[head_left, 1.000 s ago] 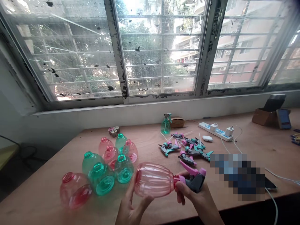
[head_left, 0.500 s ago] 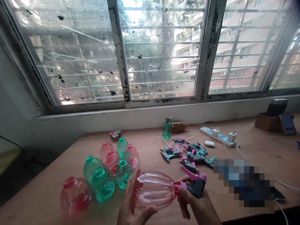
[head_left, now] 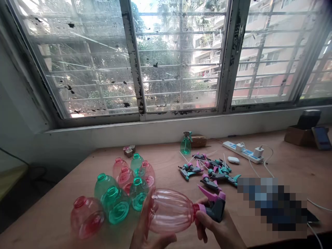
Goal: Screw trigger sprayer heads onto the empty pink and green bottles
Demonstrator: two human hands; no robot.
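A clear pink spray bottle (head_left: 171, 210) lies sideways between my hands, its neck pointing right. My left hand (head_left: 145, 224) cups its base, with the thumb along the lower side. At the neck, the fingers of my right hand (head_left: 211, 224) close round the pink collar of a dark grey spray head (head_left: 217, 208) with a pink trigger. The head sits on the bottle's neck; whether it is fully tight I cannot tell. To the left stand several open-necked bottles, among them a green one (head_left: 115, 205) and a pink one (head_left: 86, 218). Loose spray heads (head_left: 210, 183) lie in a pile beyond my right hand.
At the back a complete green spray bottle (head_left: 185, 144) stands beside a small cardboard box (head_left: 198, 141). A power strip (head_left: 242, 152) with plugs and cables lies right, near a white case (head_left: 233, 160). A pixelated patch (head_left: 275, 204) hides something at right.
The spray head and its trigger have turned slightly at the bottle's neck, with my right hand still round the collar. The whole view has shifted a little.
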